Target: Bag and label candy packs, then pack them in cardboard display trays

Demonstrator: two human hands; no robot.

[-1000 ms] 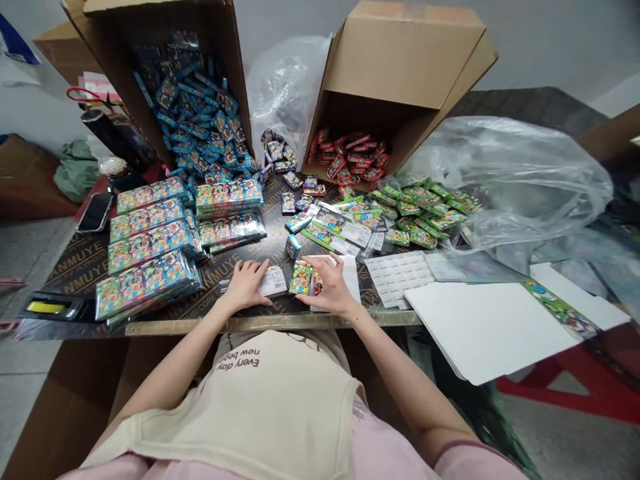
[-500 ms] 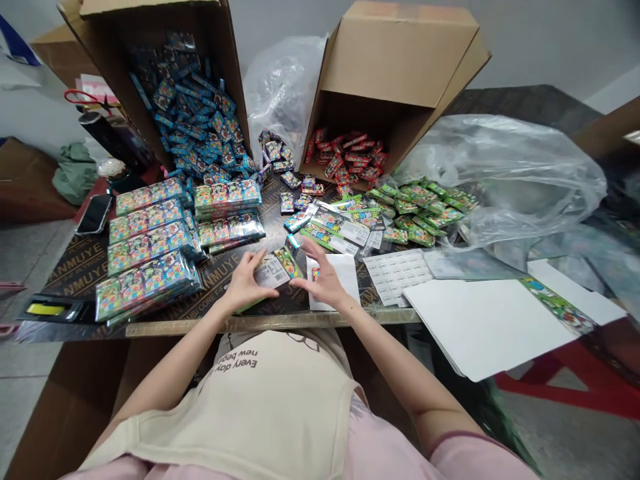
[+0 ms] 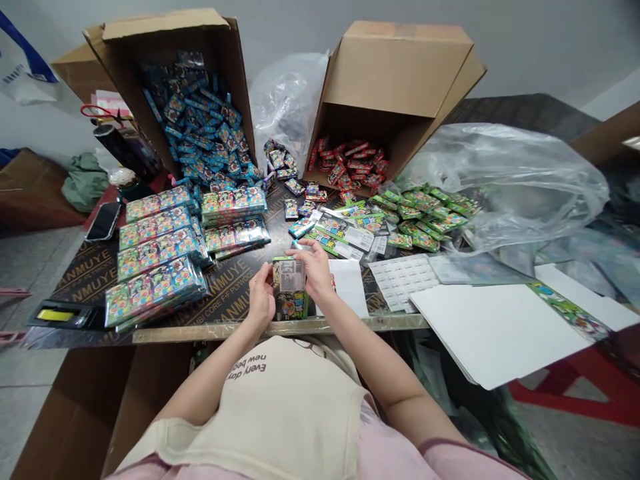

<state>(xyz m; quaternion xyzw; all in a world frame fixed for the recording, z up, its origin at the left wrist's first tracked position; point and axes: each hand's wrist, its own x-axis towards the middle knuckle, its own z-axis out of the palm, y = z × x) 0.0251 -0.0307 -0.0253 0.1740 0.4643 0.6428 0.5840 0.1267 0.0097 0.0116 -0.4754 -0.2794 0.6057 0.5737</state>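
Grip: left hand (image 3: 261, 293) and right hand (image 3: 317, 268), fingers part-curled, on 1 pack (image 3: 291, 291), lower centre of frame.
Long axis up-down the frame: grey panel (image 3: 291, 273) toward the top, green print (image 3: 293, 307) toward the table edge (image 3: 190, 333). Step looks like turning or squaring it; next move seems to call for a light, even 2-sided hold.

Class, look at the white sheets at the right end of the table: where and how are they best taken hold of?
Probably by the near corner of the white sheets, coming from the front with the right hand, thumb on top, fingers beneath. They lie flat, and that corner juts past the table's front edge, so its underside seems free.
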